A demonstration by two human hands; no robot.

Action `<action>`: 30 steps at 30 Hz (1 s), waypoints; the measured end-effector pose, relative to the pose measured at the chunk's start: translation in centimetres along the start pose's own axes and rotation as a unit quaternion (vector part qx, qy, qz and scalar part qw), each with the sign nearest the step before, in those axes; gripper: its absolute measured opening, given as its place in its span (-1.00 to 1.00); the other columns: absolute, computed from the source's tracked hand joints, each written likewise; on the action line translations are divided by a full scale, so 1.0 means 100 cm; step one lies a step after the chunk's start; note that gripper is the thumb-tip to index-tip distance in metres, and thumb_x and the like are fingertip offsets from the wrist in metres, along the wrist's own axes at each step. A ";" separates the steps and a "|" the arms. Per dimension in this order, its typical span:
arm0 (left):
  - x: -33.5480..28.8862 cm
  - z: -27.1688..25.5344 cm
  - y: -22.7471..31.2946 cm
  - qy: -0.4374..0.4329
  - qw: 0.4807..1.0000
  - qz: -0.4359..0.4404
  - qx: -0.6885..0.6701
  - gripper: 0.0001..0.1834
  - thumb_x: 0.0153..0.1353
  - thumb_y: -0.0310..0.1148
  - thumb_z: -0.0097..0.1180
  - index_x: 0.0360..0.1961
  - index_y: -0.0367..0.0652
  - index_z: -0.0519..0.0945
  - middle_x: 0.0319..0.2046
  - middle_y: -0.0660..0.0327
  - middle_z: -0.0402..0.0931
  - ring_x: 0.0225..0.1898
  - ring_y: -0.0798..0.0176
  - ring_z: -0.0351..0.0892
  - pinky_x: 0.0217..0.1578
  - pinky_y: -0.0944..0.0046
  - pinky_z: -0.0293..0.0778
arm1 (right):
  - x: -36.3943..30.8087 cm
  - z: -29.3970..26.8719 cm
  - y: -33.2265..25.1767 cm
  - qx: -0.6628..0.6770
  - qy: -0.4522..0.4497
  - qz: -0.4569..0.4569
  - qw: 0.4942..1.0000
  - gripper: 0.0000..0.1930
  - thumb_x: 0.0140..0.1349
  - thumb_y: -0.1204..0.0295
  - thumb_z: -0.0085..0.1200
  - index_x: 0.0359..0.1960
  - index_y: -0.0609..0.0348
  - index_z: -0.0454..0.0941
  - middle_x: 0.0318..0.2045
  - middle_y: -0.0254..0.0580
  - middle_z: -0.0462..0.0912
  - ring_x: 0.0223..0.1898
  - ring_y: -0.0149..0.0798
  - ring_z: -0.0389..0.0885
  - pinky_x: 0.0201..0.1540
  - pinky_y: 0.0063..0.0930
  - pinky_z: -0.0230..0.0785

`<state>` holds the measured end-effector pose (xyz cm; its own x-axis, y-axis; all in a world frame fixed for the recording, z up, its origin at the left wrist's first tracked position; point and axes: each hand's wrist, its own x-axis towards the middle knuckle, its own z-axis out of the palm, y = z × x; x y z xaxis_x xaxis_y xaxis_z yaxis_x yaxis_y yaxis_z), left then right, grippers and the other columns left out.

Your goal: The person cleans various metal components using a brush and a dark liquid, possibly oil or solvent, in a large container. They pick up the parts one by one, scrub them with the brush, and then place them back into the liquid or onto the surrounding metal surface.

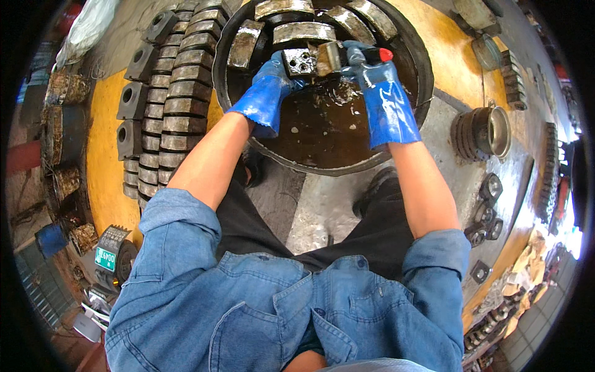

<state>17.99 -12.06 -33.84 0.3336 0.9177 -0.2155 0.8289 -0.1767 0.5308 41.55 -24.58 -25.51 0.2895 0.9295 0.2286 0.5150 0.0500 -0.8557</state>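
Observation:
Over a round dark tub (423, 93), both my hands wear wet blue rubber gloves. My left hand (268, 87) grips a wet metal block (300, 62) with several round holes in its face. In my right hand (375, 77) is a flat brush (331, 57), its dark handle ending in a red tip; the bristle end meets or nearly meets the block's right side. Brown, murky liquid (316, 139) stands in the tub below. Several curved metal blocks (304, 32) lie at the tub's far side, wet and shiny. My left fingers are partly hidden by the block.
Rows of ridged metal segments (186, 87) stand left of the tub, beside grey blocks with round holes (129, 139). To the right lie a ringed metal cylinder (483, 132) and small round parts (486, 214). A dark roll-shaped object with a green label (105, 259) sits lower left.

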 end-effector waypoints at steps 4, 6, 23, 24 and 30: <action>0.010 0.013 -0.022 0.017 0.999 0.034 -0.002 0.12 -0.12 0.06 0.66 0.41 -0.12 0.32 0.17 -0.09 0.63 0.22 -0.16 0.62 0.21 -0.04 0.57 | 0.002 -0.008 -0.015 0.020 0.016 0.043 0.999 -0.76 0.35 0.67 0.19 -0.01 0.19 0.76 -0.18 -0.31 0.80 -0.21 -0.38 0.70 -0.05 -0.49 0.58; 0.012 0.015 -0.028 0.021 0.999 0.041 -0.012 0.11 -0.12 0.06 0.66 0.40 -0.12 0.33 0.17 -0.08 0.63 0.22 -0.16 0.62 0.21 -0.04 0.57 | 0.001 -0.001 -0.018 0.021 0.016 0.046 0.999 -0.76 0.34 0.68 0.18 -0.03 0.20 0.76 -0.19 -0.31 0.80 -0.22 -0.37 0.70 -0.06 -0.49 0.58; -0.002 -0.010 0.001 -0.046 0.998 0.006 -0.033 0.08 -0.10 0.03 0.65 0.39 -0.16 0.35 0.19 -0.01 0.64 0.20 -0.03 0.65 0.24 0.06 0.55 | 0.009 0.037 -0.042 0.146 -0.063 -0.062 0.985 -0.80 0.37 0.50 0.25 -0.02 0.07 0.79 -0.15 -0.24 0.83 -0.12 -0.41 0.73 0.04 -0.43 0.58; -0.007 -0.016 0.014 -0.038 0.999 0.005 -0.024 0.07 -0.10 0.01 0.66 0.38 -0.15 0.37 0.17 -0.02 0.64 0.20 -0.06 0.65 0.23 0.05 0.56 | 0.008 0.045 -0.034 0.120 -0.070 -0.082 0.987 -0.78 0.33 0.52 0.29 -0.02 0.01 0.79 -0.18 -0.24 0.84 -0.14 -0.41 0.74 0.01 -0.42 0.60; -0.024 -0.026 0.024 -0.008 1.000 -0.007 -0.022 0.08 -0.14 0.06 0.67 0.35 -0.17 0.40 0.11 -0.03 0.68 0.16 -0.05 0.68 0.19 0.06 0.59 | 0.003 0.053 -0.042 0.098 -0.062 -0.111 0.987 -0.80 0.33 0.50 0.31 -0.05 0.01 0.80 -0.21 -0.14 0.84 -0.17 -0.33 0.78 -0.04 -0.41 0.62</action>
<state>18.03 -13.74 -29.90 0.3297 0.9142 -0.2354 0.8127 -0.1480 0.5635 35.21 -22.54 -24.26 0.0798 0.9244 0.3730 0.3853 0.3164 -0.8668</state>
